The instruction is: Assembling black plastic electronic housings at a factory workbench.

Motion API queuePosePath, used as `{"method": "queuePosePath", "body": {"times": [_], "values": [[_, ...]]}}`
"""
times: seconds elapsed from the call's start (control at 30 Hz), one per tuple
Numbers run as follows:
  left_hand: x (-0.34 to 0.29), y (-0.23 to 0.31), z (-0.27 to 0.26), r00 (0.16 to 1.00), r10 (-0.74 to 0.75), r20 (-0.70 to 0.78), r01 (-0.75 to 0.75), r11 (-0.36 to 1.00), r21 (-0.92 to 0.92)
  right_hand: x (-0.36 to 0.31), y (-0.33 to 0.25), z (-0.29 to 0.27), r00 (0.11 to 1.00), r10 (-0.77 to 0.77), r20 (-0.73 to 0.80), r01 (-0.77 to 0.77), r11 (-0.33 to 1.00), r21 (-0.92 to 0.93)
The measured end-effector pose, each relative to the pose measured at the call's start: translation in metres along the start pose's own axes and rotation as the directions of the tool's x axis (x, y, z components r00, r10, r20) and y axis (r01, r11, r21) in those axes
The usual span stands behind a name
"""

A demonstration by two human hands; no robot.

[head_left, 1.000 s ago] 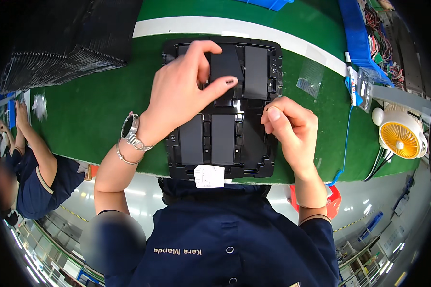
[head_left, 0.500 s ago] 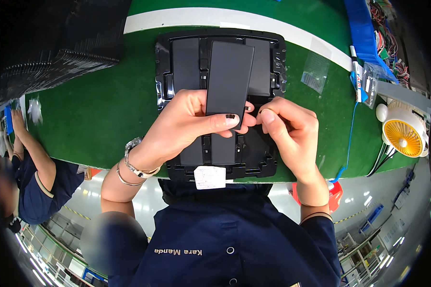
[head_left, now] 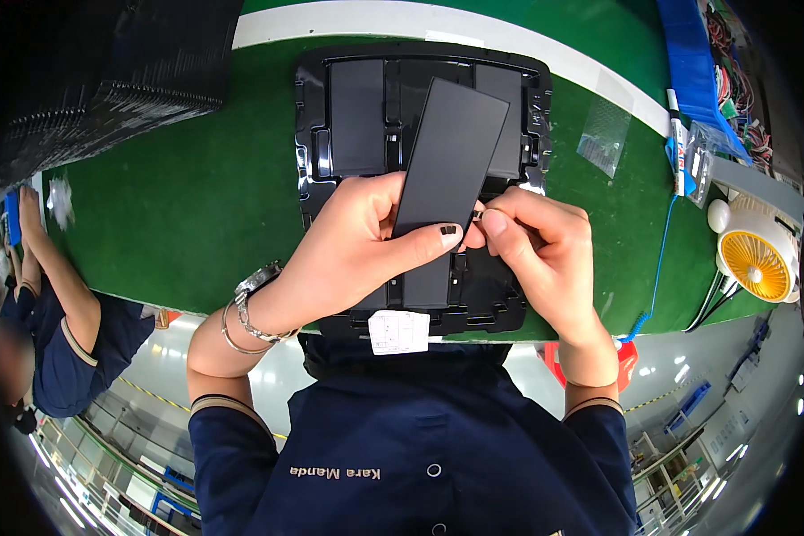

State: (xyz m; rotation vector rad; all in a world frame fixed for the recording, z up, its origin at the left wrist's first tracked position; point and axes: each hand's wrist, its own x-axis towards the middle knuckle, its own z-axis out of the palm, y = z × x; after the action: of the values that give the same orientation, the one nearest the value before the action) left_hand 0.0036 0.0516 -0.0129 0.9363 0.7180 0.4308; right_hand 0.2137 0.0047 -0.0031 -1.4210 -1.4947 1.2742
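My left hand (head_left: 375, 228) grips a flat black rectangular panel (head_left: 456, 156), with the thumb across its lower end and the other fingers behind it. The panel is held tilted above a black moulded plastic tray (head_left: 308, 165). At the panel's lower right edge, the thumb and forefinger of my right hand (head_left: 545, 241) are pinched together. A tiny dark piece shows by those fingertips, too small to name. Similar dark panels (head_left: 357, 116) lie in the tray's compartments, partly hidden by my hands and the held panel.
A white paper slip (head_left: 398, 332) lies at the tray's near edge. Right of it are a clear plastic bag (head_left: 604, 138), a marker pen (head_left: 675, 134) and a small yellow-and-white fan (head_left: 755, 255). Stacked black trays (head_left: 116, 116) stand at far left. Another person (head_left: 71, 322) works at left.
The panel has tilted clockwise, its top swinging to the right, along with my left hand. My right fingertips now meet the panel's edge. The view has shifted slightly.
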Motion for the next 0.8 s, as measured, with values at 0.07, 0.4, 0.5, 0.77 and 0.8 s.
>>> {"method": "queuePosePath", "body": {"times": [0.07,0.4,0.5,0.77,0.8], "values": [[-0.0002,-0.0006,-0.0002,1.000,0.005,-0.001,-0.005,1.000,0.009,0.0002,0.0002,0.0002,1.000,-0.001,0.008,0.001,1.000,0.004],[-0.0015,0.0008,0.0008,1.000,-0.001,0.002,0.001,1.000,0.023,-0.0007,-0.0017,-0.0002,0.999,0.047,0.015,-0.047,0.999,0.002],[-0.0014,0.0015,0.0017,1.000,-0.006,-0.007,0.006,1.000,0.025,-0.0005,-0.0023,-0.0002,0.999,0.046,0.014,-0.046,0.999,0.001],[-0.0015,-0.0016,0.0025,0.999,0.020,-0.025,-0.019,1.000,0.023,0.0000,-0.0032,-0.0003,0.999,0.039,0.019,-0.038,0.999,-0.024],[-0.0013,-0.0011,0.0026,0.999,0.014,-0.029,-0.013,1.000,0.019,0.0003,-0.0032,-0.0004,0.999,0.042,0.018,-0.041,0.999,-0.025]]}}
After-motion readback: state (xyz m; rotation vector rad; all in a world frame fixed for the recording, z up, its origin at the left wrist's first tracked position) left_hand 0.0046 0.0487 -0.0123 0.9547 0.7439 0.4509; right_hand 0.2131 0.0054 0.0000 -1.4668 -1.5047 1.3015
